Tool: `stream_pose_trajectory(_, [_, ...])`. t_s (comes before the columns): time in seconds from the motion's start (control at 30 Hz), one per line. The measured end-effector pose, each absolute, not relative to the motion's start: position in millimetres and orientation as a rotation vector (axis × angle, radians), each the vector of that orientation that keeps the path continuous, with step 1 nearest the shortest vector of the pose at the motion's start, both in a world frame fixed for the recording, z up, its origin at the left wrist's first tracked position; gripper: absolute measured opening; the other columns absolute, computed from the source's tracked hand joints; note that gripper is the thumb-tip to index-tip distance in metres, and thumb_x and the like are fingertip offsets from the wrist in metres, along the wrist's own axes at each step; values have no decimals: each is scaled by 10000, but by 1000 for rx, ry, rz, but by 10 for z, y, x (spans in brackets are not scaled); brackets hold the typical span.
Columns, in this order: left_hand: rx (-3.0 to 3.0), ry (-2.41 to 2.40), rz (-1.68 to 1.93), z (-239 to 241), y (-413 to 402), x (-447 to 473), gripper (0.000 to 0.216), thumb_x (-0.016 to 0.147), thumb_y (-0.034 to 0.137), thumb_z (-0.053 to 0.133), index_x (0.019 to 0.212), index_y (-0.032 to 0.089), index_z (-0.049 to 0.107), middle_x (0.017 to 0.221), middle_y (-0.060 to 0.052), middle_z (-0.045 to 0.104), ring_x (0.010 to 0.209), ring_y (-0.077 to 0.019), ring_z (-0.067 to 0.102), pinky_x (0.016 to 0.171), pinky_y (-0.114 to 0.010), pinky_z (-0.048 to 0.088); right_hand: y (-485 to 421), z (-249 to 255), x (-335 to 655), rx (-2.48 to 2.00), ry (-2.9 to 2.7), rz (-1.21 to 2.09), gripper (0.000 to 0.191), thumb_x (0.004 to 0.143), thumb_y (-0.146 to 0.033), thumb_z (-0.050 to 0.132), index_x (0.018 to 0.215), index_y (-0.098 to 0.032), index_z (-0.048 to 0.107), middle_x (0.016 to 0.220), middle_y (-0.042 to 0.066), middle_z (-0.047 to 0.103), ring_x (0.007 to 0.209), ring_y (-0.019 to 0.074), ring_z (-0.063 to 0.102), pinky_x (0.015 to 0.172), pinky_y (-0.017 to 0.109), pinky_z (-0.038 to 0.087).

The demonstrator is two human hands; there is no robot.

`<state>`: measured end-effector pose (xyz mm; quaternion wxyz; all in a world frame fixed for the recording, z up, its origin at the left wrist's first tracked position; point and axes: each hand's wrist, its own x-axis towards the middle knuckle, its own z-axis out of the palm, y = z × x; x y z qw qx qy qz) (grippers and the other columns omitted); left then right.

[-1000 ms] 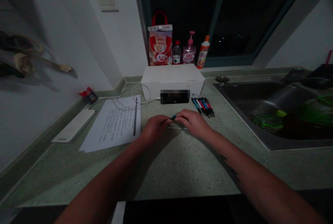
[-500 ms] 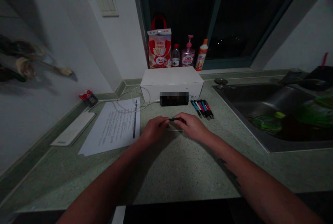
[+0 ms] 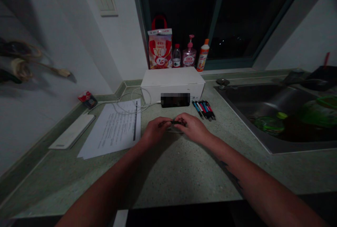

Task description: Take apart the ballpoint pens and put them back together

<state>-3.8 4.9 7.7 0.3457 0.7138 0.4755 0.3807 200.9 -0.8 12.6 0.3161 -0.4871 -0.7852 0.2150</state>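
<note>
Close together over the middle of the counter, my left hand [image 3: 156,129] and my right hand [image 3: 195,127] pinch a thin black pen [image 3: 176,122], one at each end. It is held level, and fingers hide its ends. Just below the fingers a thin pale strip [image 3: 175,132] shows against the counter, too small to make out. Several pens [image 3: 203,110] in blue, white, red and black lie side by side to the right of my right hand. Behind the hands a black phone [image 3: 175,105] leans against a white box [image 3: 172,77].
Printed sheets [image 3: 116,128] and a white power strip [image 3: 72,132] lie at left, with a white cable [image 3: 123,109] running to the phone. A steel sink [image 3: 244,121] is set in at right. A red bag [image 3: 160,49] and several bottles stand behind the box.
Both hands stay in the same place on the pen, with my right fingers shifting slightly around it. The whole view has moved a little.
</note>
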Motion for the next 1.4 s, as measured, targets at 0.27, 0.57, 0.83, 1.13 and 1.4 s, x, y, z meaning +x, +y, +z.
stream_pose_trajectory(0.27, [1711, 1226, 995, 129, 37, -10, 122, 831, 262, 656, 882, 176, 727, 850, -59, 765, 745, -172, 686, 727, -305, 555, -9, 158, 2008, -1297, -2105, 552, 135, 948, -299, 605, 919, -207, 698, 862, 38, 703, 777, 173, 618, 688, 285, 415])
stream_pose_trajectory(0.57, [1720, 1239, 990, 134, 29, -1, 146, 836, 298, 650, 857, 169, 715, 813, -47, 744, 741, -168, 672, 719, -291, 540, -18, 167, 1999, -1249, -2145, 544, 131, 955, -266, 597, 972, -210, 713, 924, 41, 679, 843, 169, 623, 738, 285, 430])
stream_pose_trajectory(0.83, [2031, 1603, 929, 88, 142, -165, 119, 838, 194, 602, 865, 195, 719, 915, -67, 694, 844, -213, 637, 817, -358, 494, -78, 165, 1985, -1206, -2383, 567, 118, 835, -208, 738, 949, -235, 725, 910, 8, 666, 856, 164, 622, 733, 274, 431])
stream_pose_trajectory(1.13, [2238, 1701, 684, -14, 109, -230, 177, 825, 93, 557, 849, 197, 699, 907, -103, 645, 892, -262, 604, 799, -373, 438, -131, 168, 1950, -1172, -2552, 603, 175, 806, -252, 768, 975, -261, 727, 910, -3, 682, 848, 183, 626, 708, 300, 432])
stream_pose_trajectory(1.4, [2228, 1690, 682, -29, 112, -237, 184, 817, 145, 567, 901, 203, 720, 935, -118, 659, 891, -270, 611, 798, -379, 440, -124, 151, 1971, -1170, -2529, 597, 137, 759, -264, 802, 877, -271, 732, 870, -11, 679, 811, 187, 621, 683, 302, 424])
